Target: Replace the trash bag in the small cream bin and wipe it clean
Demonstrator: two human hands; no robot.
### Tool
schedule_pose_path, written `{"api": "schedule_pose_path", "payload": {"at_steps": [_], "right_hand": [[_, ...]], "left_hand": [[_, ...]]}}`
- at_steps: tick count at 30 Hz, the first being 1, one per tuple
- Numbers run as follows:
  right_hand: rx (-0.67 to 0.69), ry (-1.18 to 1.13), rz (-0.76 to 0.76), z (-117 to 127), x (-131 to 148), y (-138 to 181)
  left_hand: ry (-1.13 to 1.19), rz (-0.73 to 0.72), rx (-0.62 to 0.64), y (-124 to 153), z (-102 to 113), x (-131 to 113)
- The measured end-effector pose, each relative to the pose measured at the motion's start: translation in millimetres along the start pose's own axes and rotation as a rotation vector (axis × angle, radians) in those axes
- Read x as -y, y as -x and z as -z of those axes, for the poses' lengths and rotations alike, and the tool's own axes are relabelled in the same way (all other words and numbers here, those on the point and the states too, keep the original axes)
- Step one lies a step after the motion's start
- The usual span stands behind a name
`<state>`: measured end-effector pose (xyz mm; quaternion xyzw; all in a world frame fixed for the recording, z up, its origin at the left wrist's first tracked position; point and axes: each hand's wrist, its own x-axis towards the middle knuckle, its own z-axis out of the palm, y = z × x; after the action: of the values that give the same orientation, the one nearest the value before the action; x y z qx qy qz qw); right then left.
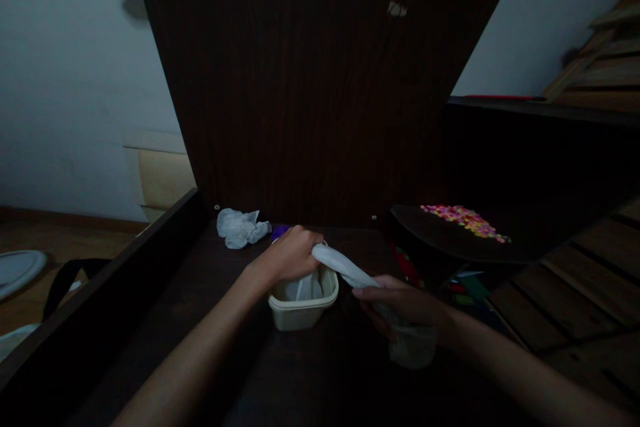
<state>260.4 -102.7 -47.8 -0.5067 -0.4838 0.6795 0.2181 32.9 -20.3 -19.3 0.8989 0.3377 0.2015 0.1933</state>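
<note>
A whitish plastic bag (345, 265), twisted like a rope, stretches between my two hands. My left hand (296, 250) is closed on one end, above a cream plastic tub (300, 317). Part of the bag hangs down inside the tub. Lower and to the right, my right hand (395, 303) grips the bag's other stretch, with a loose end drooping below the fingers. Something purple (280, 231) shows just behind my left hand, mostly hidden. To the left lies a crumpled whitish plastic bag (241, 227) on the dark wooden surface.
A tall dark wooden panel (310, 93) rises behind the surface, and a low side board (105, 287) runs along the left. On a rounded shelf (415, 223) at right lies a pile of small pink and yellow pieces (467, 220). A red stick-like item (503, 97) rests on a higher ledge.
</note>
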Motion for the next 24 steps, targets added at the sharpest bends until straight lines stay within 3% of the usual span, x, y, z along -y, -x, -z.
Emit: {"api": "schedule_pose_path", "payload": {"at_steps": [3, 7, 12, 18, 24], "right_hand": [[-0.015, -0.137, 0.027, 3.7, -5.5, -6.0], [0.117, -0.279, 0.101, 5.0, -5.0, -11.0], [0.232, -0.357, 0.110, -7.4, 0.7, -1.0], [0.164, -0.349, 0.215, -11.1, -0.4, 1.0], [0.107, -0.367, 0.161, 6.6, 0.4, -1.8]], "left_hand": [[0.017, -0.006, -0.022, 1.9, 3.3, -3.8], [0.101, -0.040, -0.062, 4.4, 8.0, -7.9], [0.135, -0.036, -0.199, 3.4, 8.2, -8.3], [0.044, -0.028, -0.390, 3.1, 8.9, -12.5], [0.078, 0.138, -0.244, 5.8, 8.8, -26.2]]}}
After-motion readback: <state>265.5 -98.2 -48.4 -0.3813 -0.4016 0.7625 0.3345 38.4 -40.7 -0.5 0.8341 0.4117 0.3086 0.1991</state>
